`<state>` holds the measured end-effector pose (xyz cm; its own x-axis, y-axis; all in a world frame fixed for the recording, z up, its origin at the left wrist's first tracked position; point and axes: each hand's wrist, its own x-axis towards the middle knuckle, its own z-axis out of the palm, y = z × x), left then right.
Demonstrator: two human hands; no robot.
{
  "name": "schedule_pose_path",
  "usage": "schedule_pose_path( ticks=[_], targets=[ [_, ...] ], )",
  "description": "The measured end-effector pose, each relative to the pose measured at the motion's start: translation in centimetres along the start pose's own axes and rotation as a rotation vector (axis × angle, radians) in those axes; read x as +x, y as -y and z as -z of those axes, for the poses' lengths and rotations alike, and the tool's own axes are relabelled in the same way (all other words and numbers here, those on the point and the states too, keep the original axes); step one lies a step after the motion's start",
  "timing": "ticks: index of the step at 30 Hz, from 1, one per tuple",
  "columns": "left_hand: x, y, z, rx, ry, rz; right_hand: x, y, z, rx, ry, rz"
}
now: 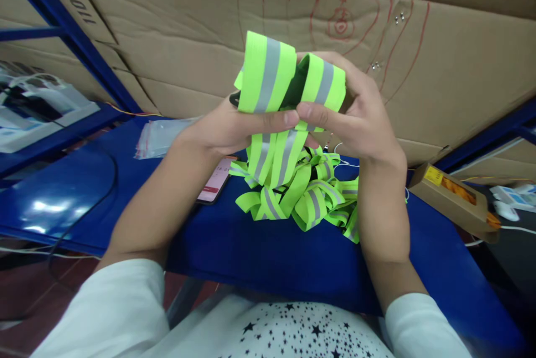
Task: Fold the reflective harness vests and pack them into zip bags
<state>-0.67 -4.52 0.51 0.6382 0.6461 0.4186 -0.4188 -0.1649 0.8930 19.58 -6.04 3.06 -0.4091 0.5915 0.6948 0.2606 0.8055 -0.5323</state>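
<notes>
Neon-yellow reflective straps [268,76] with a grey stripe are held up in front of me, looped over at the top. My left hand [247,126] grips them from the left, thumb across the front; a bit of black buckle or loop shows at its edge. My right hand [347,104] is closed on the right-hand loop, its thumb tip meeting the left thumb. Ends of the straps hang down between the hands. Under them lies a tangled pile of the same reflective straps [312,201] on the blue table [259,257].
A phone [213,182] with a lit screen lies left of the pile, partly behind my left forearm. Clear zip bags [161,137] are further left. A cardboard box [452,196] stands at right. Marked cardboard [201,28] walls the back; a black cable [100,196] crosses the left side.
</notes>
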Motion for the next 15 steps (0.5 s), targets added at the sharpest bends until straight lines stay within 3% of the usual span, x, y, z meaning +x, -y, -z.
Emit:
schedule_pose_path(
  ticks=[3,8,15],
  targets=[
    [0.3,0.0,0.1,-0.045,-0.012,0.001,0.1,0.4,-0.2,-0.109,-0.036,0.159],
    [0.1,-0.1,0.7,0.011,-0.107,-0.128,-0.1,1.3,-1.5,-0.23,-0.131,0.369],
    [-0.1,-0.4,1.7,0.038,-0.076,-0.101,0.0,0.0,-2.0,-0.4,-0.214,0.418]
  ],
)
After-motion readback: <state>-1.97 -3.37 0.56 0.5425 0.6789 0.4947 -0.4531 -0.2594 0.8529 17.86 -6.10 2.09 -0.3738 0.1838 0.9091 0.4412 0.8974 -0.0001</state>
